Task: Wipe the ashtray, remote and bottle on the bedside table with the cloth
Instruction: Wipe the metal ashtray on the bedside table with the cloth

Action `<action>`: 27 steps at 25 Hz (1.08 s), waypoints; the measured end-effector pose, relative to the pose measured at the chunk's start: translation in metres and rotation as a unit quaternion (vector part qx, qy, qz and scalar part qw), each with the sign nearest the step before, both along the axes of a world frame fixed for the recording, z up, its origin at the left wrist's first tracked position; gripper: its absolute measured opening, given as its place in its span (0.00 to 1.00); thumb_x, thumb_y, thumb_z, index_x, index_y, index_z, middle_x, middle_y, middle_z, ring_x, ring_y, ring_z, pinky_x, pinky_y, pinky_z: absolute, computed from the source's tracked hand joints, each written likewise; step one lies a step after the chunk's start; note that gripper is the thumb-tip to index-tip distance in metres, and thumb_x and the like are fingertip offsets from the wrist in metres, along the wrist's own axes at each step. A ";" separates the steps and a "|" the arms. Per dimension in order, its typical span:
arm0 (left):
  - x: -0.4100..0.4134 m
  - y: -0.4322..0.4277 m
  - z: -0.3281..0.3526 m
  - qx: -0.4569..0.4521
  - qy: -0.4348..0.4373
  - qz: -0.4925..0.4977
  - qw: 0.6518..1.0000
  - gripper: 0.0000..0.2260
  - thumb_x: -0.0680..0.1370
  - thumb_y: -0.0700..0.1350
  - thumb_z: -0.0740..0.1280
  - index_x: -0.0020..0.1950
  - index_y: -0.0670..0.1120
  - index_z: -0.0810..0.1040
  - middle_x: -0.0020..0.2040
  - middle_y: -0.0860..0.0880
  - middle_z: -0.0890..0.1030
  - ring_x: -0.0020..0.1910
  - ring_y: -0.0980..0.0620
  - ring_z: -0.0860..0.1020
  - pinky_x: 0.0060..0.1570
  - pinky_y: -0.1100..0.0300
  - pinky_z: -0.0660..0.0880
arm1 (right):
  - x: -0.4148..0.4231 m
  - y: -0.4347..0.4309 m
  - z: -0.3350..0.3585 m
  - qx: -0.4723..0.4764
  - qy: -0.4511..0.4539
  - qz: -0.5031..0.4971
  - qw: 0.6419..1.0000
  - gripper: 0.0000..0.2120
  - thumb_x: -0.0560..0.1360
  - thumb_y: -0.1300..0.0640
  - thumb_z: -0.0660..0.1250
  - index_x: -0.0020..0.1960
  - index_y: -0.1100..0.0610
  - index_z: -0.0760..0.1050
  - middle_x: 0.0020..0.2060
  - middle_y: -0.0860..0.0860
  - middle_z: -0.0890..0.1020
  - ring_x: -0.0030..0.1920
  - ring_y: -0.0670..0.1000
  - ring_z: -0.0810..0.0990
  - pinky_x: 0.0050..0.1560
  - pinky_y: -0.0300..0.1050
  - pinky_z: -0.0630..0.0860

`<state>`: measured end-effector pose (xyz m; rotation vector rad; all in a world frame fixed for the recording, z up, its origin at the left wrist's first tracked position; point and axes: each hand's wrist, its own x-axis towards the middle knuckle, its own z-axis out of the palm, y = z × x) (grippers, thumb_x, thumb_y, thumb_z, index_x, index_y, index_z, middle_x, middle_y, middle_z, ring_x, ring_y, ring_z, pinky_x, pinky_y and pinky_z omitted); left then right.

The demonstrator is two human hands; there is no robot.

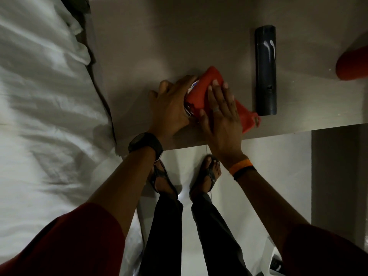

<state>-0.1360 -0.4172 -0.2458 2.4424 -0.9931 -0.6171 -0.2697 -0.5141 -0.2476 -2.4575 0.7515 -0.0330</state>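
Observation:
On the grey-brown bedside table [159, 40] my left hand [171, 104] grips a round object with a printed, shiny surface [190, 96], mostly hidden; I cannot tell whether it is the ashtray or the bottle. My right hand [221, 108] presses a red cloth [203, 88] flat over the top of that object, and the cloth's tail trails right toward the table's front edge. A black remote [265, 70] lies lengthwise just right of the hands, untouched.
A bed with a rumpled white sheet [43, 116] borders the table on the left. A red rounded object [352, 64] sits at the table's right edge. Below the table's front edge are my sandalled feet [209, 174] on a pale floor.

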 end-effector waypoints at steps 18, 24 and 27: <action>0.021 0.008 0.020 -0.001 0.028 -0.153 0.988 0.46 0.66 0.54 0.81 0.78 0.43 0.64 0.77 0.43 0.68 0.74 0.40 0.67 0.71 0.43 0.69 | -0.014 0.000 0.007 0.186 -0.087 -0.132 0.970 0.28 0.78 0.53 0.55 0.78 0.50 0.59 0.77 0.56 0.67 0.78 0.57 0.65 0.77 0.65 0.64; -0.006 0.010 0.009 -0.048 -0.008 -0.045 0.998 0.37 0.71 0.52 0.77 0.76 0.42 0.67 0.74 0.43 0.70 0.68 0.40 0.69 0.65 0.58 0.69 | -0.017 0.026 0.001 0.031 -0.035 -0.009 0.999 0.25 0.85 0.53 0.55 0.80 0.58 0.56 0.81 0.57 0.58 0.82 0.56 0.52 0.83 0.54 0.47; -0.012 0.007 0.004 -0.037 -0.026 -0.035 0.998 0.39 0.70 0.57 0.77 0.75 0.43 0.68 0.72 0.42 0.71 0.66 0.40 0.70 0.61 0.56 0.74 | -0.001 0.003 -0.007 0.045 -0.048 -0.044 0.997 0.23 0.85 0.54 0.56 0.79 0.58 0.59 0.80 0.57 0.61 0.82 0.56 0.55 0.83 0.54 0.48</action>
